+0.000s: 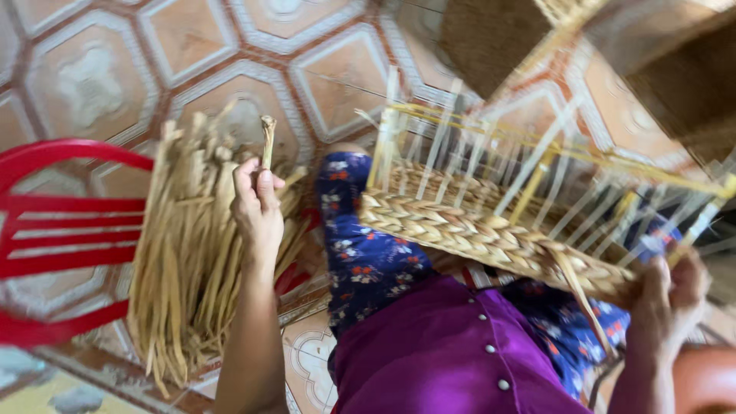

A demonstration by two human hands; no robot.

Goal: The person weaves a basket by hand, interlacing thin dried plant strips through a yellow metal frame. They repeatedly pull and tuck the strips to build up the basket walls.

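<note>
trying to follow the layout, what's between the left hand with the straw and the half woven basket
In the head view, the person's knee in blue floral cloth lies between the left hand and the basket.

From my feed, the bundle of dried straw strips (188,253) looks matt, fibrous and rough, pale tan all over. My left hand (257,203) has its grip around one strip (267,138) of the same dry stuff. The half-woven basket (491,234) has thick plaited bands, coarse and dull, over a thin frame (552,149) that looks like yellowish coated wire, smoother than the weave; my right hand (671,295) grips the braid's edge. The red chair (54,230) is plastic with a slight sheen. The floor tiles (192,38) are glazed ceramic, fairly glossy. The purple shirt (452,353) and floral trousers (360,245) are soft matt cloth.
</note>
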